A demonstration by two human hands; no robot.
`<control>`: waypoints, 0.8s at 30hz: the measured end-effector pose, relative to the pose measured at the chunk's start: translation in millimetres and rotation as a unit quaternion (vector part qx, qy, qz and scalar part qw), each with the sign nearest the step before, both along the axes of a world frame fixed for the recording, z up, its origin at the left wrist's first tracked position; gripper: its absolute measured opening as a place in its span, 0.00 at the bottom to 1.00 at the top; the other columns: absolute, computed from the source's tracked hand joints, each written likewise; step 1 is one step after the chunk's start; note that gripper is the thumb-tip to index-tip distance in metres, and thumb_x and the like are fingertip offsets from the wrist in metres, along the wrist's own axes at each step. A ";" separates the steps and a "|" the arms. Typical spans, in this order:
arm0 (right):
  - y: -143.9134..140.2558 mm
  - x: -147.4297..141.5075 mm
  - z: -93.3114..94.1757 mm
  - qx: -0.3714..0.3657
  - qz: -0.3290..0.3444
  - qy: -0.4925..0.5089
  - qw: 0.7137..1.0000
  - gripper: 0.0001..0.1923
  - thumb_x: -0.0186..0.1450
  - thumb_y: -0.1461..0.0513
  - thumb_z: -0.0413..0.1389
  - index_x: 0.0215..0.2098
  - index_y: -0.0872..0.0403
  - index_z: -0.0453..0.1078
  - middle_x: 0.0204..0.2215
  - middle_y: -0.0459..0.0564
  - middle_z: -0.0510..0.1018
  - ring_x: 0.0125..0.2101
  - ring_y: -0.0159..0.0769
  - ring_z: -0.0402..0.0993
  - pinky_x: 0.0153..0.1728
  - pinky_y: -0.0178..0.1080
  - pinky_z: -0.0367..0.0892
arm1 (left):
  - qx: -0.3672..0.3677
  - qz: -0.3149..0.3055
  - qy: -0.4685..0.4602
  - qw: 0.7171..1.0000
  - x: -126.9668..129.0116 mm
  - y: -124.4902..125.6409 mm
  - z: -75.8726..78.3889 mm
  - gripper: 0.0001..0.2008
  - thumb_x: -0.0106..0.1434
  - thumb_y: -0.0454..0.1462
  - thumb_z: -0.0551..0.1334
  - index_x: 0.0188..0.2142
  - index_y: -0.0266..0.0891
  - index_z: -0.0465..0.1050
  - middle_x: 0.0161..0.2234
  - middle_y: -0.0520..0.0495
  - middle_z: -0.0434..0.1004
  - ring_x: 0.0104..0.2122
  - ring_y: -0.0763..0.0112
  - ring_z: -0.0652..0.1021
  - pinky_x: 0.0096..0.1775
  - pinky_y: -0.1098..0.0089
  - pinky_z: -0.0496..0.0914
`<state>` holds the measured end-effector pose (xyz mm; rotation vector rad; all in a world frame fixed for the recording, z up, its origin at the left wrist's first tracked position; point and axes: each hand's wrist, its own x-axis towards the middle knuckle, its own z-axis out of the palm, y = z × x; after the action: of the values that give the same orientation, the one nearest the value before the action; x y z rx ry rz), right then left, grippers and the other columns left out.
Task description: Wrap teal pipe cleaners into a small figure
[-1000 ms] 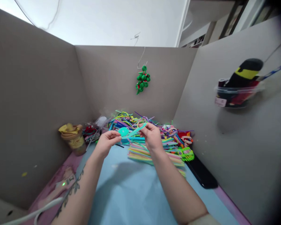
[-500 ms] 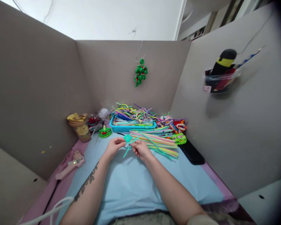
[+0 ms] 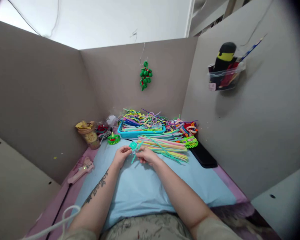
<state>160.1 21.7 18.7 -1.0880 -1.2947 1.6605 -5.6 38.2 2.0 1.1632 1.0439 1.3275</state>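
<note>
- A pale pink glue gun (image 3: 80, 170), smooth plastic with a small green light, is seen lying at 8 o'clock from the hands, on the pink edge of the surface (image 3: 230, 181).
- A squat, ribbed jar (image 3: 90, 136) topped with crumpled yellow material is set at 10 o'clock, close to the grey partition.
- A small, bright green fuzzy figure (image 3: 113, 138) with a spike on top is placed at 11 o'clock, just beside the tray.
- The left hand (image 3: 121, 156) is held over the soft light-blue cloth (image 3: 145, 190); its grip is closed on the teal pipe-cleaner piece (image 3: 134, 147), pinched near the round coiled disc.
- That teal piece, fuzzy and wire-thin, is held between both hands just above the cloth, its loose stems trailing down toward 6 o'clock.
- The right hand (image 3: 147, 155) is pressed against the left; its grip is closed on the stems of the same piece.
- A blue rectangular plastic tray (image 3: 130, 134), heaped with tangled multicoloured pipe cleaners, is found at 12 o'clock.
- A flat bundle of straight pastel pipe cleaners (image 3: 165, 148) is fanned out at 2 o'clock.
- A flat black slab (image 3: 203, 156), glossy, is laid at 3 o'clock.
</note>
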 end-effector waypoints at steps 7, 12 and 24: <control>-3.9 -9.7 -2.1 -0.049 -0.062 0.050 0.996 0.15 0.49 0.59 0.61 0.31 0.54 0.61 0.24 0.44 0.75 0.13 0.28 0.71 0.07 0.24 0.48 | 0.045 0.029 0.050 0.997 6.4 -3.0 6.2 0.13 0.40 0.39 0.71 0.26 0.36 0.74 0.24 0.48 0.76 0.24 0.70 0.74 0.30 0.70 0.68; -3.9 -14.7 -6.8 -0.009 -0.102 0.042 0.994 0.15 0.49 0.61 0.59 0.31 0.53 0.58 0.18 0.41 0.74 0.11 0.24 0.65 0.08 0.25 0.51 | 0.054 0.032 0.043 0.997 7.4 -3.1 7.5 0.13 0.40 0.38 0.70 0.27 0.35 0.74 0.23 0.49 0.75 0.24 0.71 0.74 0.31 0.70 0.68; -24.0 -27.0 -14.1 0.106 0.177 -0.027 0.978 0.11 0.51 0.62 0.57 0.34 0.54 0.63 0.20 0.42 0.75 0.14 0.23 0.60 0.15 0.27 0.53 | 0.077 0.138 -0.053 0.986 -9.7 8.1 6.4 0.16 0.42 0.40 0.70 0.30 0.35 0.72 0.26 0.47 0.76 0.27 0.71 0.75 0.34 0.70 0.68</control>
<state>133.1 -2.3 4.7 -0.8138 -1.7370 1.7015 -15.2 46.2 8.4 1.0751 1.0677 1.6952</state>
